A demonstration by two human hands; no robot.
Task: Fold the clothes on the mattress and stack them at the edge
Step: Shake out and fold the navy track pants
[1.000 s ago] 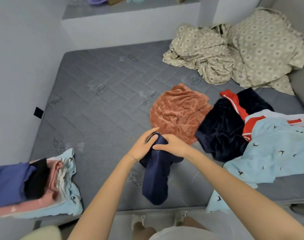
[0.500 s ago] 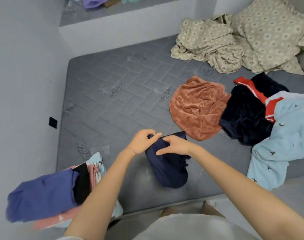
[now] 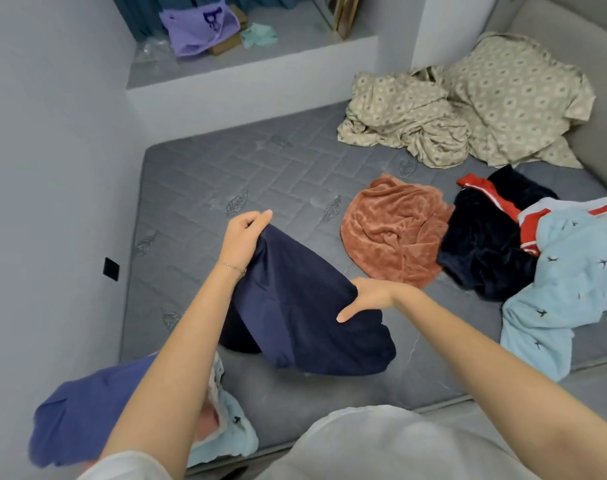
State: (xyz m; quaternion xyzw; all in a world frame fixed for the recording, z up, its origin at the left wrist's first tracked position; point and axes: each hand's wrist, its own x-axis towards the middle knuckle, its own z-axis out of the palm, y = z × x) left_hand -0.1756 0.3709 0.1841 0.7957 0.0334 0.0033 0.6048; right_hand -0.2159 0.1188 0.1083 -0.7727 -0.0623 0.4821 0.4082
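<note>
Navy garment (image 3: 305,306): held in both hands over the near part of the mattress (image 3: 225,174); top edge lifted, lower part sags onto the quilted surface; bunched, not flat.
Left hand (image 3: 244,237): high, at the garment's top corner; fingers (image 3: 260,218) pressed together, pinching the cloth edge.
Right hand (image 3: 367,296): lower, at the right edge; fingers curled into the cloth, gripping it; thumb sticks out free.
Stack (image 3: 87,410): near-left corner of the mattress, just beside the garment; blue-violet piece on top, pink and pale blue layers under; partly hidden by the left forearm.
Unfolded pile: rust towel (image 3: 392,237), dark velvet piece (image 3: 485,251) with red trim, pale blue bird-print piece (image 3: 572,278); all to the right, overlapping, well apart from the stack.
Beige bedding (image 3: 468,112): crumpled at far right; unclear if it counts as clothes.
Step (judged): opening the garment out to find its edges before the first fold.
Progress (judged): a few pieces stacked, several left.
Doing it well: pull the two held points apart until the top edge is taut, lay it flat on bare mattress between stack and towel, smooth it, then fold to roughly the stack's footprint.
Risk: limp cloth twists easily; the stack's top piece seems to overhang the edge, so a careless drop could tip it.
</note>
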